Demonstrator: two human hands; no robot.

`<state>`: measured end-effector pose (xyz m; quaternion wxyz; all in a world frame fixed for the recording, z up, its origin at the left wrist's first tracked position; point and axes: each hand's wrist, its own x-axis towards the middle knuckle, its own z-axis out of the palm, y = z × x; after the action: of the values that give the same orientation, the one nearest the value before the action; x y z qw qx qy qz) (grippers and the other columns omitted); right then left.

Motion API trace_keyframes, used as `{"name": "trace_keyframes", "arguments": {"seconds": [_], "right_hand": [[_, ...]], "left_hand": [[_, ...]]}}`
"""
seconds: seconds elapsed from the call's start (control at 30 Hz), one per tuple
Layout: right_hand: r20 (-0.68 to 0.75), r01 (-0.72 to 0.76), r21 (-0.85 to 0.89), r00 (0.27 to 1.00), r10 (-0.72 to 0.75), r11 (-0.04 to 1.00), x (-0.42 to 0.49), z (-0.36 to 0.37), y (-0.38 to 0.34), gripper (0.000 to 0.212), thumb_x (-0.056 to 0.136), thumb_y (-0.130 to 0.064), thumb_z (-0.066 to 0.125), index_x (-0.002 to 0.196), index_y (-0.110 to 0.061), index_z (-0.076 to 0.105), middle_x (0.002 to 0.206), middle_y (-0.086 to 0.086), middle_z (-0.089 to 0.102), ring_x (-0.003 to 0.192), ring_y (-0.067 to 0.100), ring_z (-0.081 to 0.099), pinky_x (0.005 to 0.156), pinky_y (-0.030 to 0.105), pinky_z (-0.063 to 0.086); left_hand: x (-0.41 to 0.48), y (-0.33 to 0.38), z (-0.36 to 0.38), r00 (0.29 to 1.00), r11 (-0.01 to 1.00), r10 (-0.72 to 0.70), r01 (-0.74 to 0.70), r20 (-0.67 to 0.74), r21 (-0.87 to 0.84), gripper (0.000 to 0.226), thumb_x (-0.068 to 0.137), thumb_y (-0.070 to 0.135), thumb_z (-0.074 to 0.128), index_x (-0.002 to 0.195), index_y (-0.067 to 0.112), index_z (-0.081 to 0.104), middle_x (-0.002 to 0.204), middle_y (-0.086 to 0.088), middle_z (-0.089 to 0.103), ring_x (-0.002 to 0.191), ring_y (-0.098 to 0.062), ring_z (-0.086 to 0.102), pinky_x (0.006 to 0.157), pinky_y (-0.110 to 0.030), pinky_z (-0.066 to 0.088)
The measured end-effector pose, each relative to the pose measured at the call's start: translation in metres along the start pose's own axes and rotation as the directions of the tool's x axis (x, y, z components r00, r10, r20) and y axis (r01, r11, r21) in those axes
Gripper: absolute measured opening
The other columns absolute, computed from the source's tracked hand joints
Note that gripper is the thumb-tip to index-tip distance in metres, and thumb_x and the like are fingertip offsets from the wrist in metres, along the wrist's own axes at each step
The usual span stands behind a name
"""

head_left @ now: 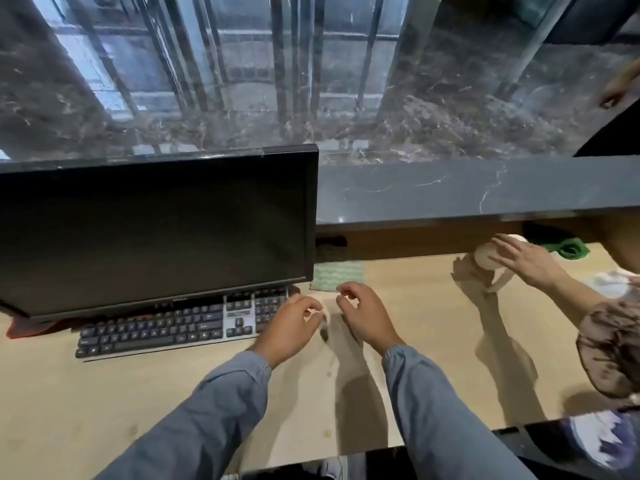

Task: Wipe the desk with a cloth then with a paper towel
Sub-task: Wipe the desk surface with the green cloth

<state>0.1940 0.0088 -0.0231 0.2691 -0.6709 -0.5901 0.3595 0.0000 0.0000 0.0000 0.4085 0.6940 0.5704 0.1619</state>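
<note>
A folded green patterned cloth (337, 276) lies on the light wooden desk (138, 393), just right of the monitor's lower corner. My right hand (363, 315) hovers right in front of the cloth, fingers curled and apart, with nothing in it. To its left, beside the keyboard's end, my left hand (292, 325) has its fingertips closed on a small pale object (325, 318); it is too blurred to identify. At the far right, another person's hand (528, 263) rests on a pale roll (485, 258) that looks like paper towel.
A black monitor (156, 233) and a dark keyboard (180, 329) fill the desk's left half. A dark marble counter ledge (467, 188) overhangs the back. A second green cloth (571, 249) lies under the ledge at the right. The other person's patterned sleeve (613, 344) is at the right edge.
</note>
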Motion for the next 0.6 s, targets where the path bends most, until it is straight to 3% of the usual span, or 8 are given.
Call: {"name": "trace_keyframes", "arguments": {"seconds": [0.13,0.23,0.33,0.5,0.6], "right_hand": [[0.037,-0.004,-0.279,0.999,0.015,0.96,0.034,0.013,0.018,0.047,0.104,-0.04,0.049,0.149,-0.025,0.049,0.152,0.0,0.049,0.139,0.021,0.041,0.117,0.038,0.032],[0.061,0.043,-0.437,0.998,-0.018,0.898,0.059,0.024,0.029,0.057,0.107,-0.046,0.04,0.158,-0.023,0.033,0.164,0.004,0.033,0.15,0.024,0.027,0.121,0.038,0.022],[0.13,0.058,-0.522,0.991,0.012,0.851,0.083,0.031,0.033,0.062,0.108,-0.051,0.028,0.162,-0.022,0.022,0.169,0.003,0.019,0.156,0.025,0.01,0.124,0.039,0.01],[0.132,0.077,-0.622,0.991,0.008,0.779,0.113,0.046,0.031,0.062,0.106,-0.056,0.022,0.152,-0.018,0.04,0.154,0.012,0.043,0.145,0.033,0.032,0.123,0.045,0.016],[0.151,0.046,-0.639,0.986,0.067,0.768,0.122,0.053,0.025,0.065,0.105,-0.058,0.016,0.149,-0.02,0.045,0.151,0.012,0.047,0.143,0.033,0.034,0.123,0.049,0.012]], "left_hand": [[0.008,-0.01,0.017,0.998,0.994,-0.057,0.053,0.033,0.095,0.03,0.103,0.023,0.058,0.132,0.018,0.067,0.137,0.003,0.058,0.123,-0.016,0.059,0.11,-0.027,0.041],[0.014,-0.018,0.028,0.995,0.987,-0.092,0.085,0.043,0.136,0.038,0.104,0.026,0.055,0.141,0.018,0.062,0.144,0.003,0.053,0.13,-0.018,0.059,0.113,-0.037,0.044],[0.024,-0.021,0.033,0.998,0.969,-0.064,0.056,0.029,0.241,0.044,0.105,0.025,0.052,0.147,0.014,0.058,0.149,0.001,0.052,0.136,-0.019,0.052,0.118,-0.033,0.036],[0.04,-0.024,0.036,0.998,0.929,-0.041,0.024,0.039,0.369,0.049,0.104,0.026,0.047,0.152,0.018,0.05,0.153,0.0,0.05,0.141,-0.02,0.046,0.119,-0.035,0.034],[0.047,-0.025,0.035,0.999,0.906,-0.02,0.007,0.026,0.423,0.051,0.104,0.025,0.046,0.154,0.02,0.046,0.155,0.001,0.048,0.142,-0.02,0.045,0.118,-0.036,0.032]]}}
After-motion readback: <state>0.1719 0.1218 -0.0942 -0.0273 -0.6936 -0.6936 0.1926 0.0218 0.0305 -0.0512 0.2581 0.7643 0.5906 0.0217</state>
